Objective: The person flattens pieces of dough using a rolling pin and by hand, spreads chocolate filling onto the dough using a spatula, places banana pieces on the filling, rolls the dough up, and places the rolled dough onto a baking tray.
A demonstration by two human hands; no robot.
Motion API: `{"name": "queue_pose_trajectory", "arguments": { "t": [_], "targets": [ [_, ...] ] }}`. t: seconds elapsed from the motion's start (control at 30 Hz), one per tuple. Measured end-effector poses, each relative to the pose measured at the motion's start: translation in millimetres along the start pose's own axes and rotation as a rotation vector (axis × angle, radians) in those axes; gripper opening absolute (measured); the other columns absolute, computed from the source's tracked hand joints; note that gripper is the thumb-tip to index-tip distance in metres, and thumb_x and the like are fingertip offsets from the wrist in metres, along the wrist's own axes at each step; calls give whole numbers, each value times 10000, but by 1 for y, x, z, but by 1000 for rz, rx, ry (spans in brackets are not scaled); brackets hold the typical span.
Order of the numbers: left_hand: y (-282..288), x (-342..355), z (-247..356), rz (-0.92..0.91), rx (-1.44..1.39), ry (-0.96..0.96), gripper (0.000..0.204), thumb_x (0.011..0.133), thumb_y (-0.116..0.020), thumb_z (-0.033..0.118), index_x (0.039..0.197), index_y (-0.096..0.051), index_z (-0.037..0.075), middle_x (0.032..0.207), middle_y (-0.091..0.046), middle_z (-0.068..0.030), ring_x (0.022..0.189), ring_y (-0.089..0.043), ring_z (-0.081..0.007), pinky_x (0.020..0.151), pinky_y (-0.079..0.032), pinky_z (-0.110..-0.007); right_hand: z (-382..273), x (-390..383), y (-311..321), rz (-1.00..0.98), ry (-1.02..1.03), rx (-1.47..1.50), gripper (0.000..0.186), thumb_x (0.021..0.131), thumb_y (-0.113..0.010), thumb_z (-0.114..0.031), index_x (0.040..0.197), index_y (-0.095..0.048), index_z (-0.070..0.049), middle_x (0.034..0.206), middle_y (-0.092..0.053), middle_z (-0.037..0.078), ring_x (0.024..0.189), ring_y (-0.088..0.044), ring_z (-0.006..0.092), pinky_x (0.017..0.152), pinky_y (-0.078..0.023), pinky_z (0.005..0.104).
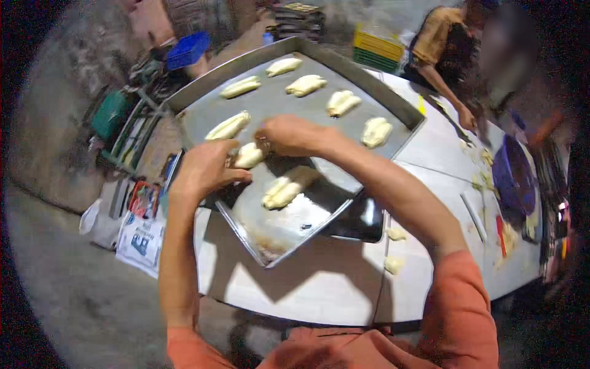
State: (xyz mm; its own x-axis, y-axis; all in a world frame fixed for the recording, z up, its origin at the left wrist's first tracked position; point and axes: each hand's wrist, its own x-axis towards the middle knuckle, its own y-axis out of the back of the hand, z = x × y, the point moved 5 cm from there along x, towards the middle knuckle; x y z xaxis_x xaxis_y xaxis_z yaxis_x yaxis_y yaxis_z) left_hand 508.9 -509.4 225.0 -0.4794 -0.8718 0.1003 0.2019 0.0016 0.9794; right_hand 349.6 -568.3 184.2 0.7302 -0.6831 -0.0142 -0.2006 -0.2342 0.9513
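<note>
Head view: your left hand (pixel 206 167) is half open, thumb and fingers parted around the left end of a dough roll (pixel 249 156). Your right hand (pixel 289 136) has fingers curled at its right end (blurred, can't tell if either hand grips). Roll's within the metal tray (pixel 264 104), seven other rolls (pixel 306 85) around it, tray over the white counter (pixel 409 292).

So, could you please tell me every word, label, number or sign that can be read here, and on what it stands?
White packaging at left: dark printing, too small and blurred to quote.
Dough pieces and baking tray: no writing visible.
</note>
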Motion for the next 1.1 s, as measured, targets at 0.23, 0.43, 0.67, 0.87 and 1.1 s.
{"name": "queue_pose_trajectory", "arguments": {
  "t": [0.23, 0.43, 0.67, 0.87, 1.1],
  "targets": [
    [-13, 6, 9, 16, 36, 43, 337, 862, -771, 345, 1059, -714, 77, 925, -727, -211, 914, -699, -409, 782, -537, -507, -19, -29, 7, 64, -49, -44, 388, 899, -589, -100, 1276, -676, -109, 1165, -672, 208, 1055, -685, 410, 878, -568, 498],
    [-4, -5, -4, -58, 102, 169, 600, 835, -805, 314, 1366, -625, 100, 1150, -697, -269, 1038, -690, -419, 868, -544, -471, -43, -148, 52, 606, 169, -11, 279, 892, -666, -220, 1142, -706, -102, 1000, -721, 168, 969, -709, 388, 799, -585, 500],
    [38, -86, 15, 466, -140, 163, 524, 948, -738, 252, 1434, -607, 104, 1401, -639, -143, 1256, -618, -295, 1054, -497, -428, 22, -397, 17, 690, -550, 204, 297, 934, -700, -219, 1190, -734, -72, 1058, -763, 144, 901, -746, 256, 766, -578, 351],
    [-3, -175, 135, 797, -332, 188, 281, 974, -698, 49, 1252, -709, 12, 1188, -731, -143, 1103, -689, -220, 943, -581, -360, 22, -508, -136, 504, -866, 564, 349, 909, -732, -237, 1190, -717, -30, 1056, -739, 157, 897, -728, 281, 824, -574, 378],
    [-124, -176, 308, 388, -509, 287, 269, 876, -789, 52, 1141, -748, 30, 1050, -768, -109, 862, -723, -172, 740, -563, -310, -21, -425, -175, 381, -336, 284, 416, 881, -704, -207, 1234, -649, 7, 1153, -667, 173, 1017, -648, 366, 919, -530, 442]
  ]
}}
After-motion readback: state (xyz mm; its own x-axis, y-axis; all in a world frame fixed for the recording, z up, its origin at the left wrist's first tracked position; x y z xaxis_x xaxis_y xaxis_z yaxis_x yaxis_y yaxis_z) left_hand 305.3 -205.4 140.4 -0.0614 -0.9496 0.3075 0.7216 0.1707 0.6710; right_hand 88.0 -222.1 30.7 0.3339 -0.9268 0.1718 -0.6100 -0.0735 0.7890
